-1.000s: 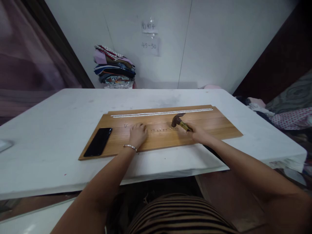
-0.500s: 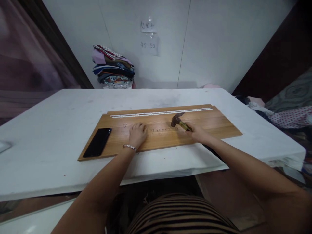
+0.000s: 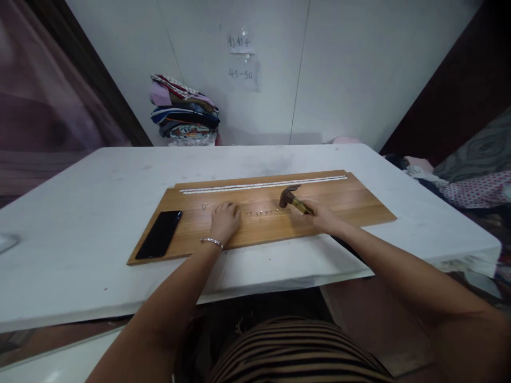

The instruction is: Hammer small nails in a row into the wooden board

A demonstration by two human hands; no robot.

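A long wooden board [image 3: 359,205] lies on the white table [image 3: 80,213]. My right hand [image 3: 324,217] is closed round the yellow handle of a hammer [image 3: 290,197], whose dark head rests on or just above the board. A short row of small nails [image 3: 265,212] runs across the board between my hands. My left hand [image 3: 224,221], with a bracelet on the wrist, rests knuckles-up on the board at the left end of that row, fingers curled under. A loose nail [image 3: 205,206] lies further left.
A black phone [image 3: 159,240] lies on the board's left end. A thin white strip [image 3: 263,184] runs along the board's far edge. Folded clothes [image 3: 184,111] are stacked against the back wall. Bedding [image 3: 471,181] lies at the right, beyond the table edge.
Hardly anything differs; both hands and the hammer hold their places, and the view has shifted very slightly.
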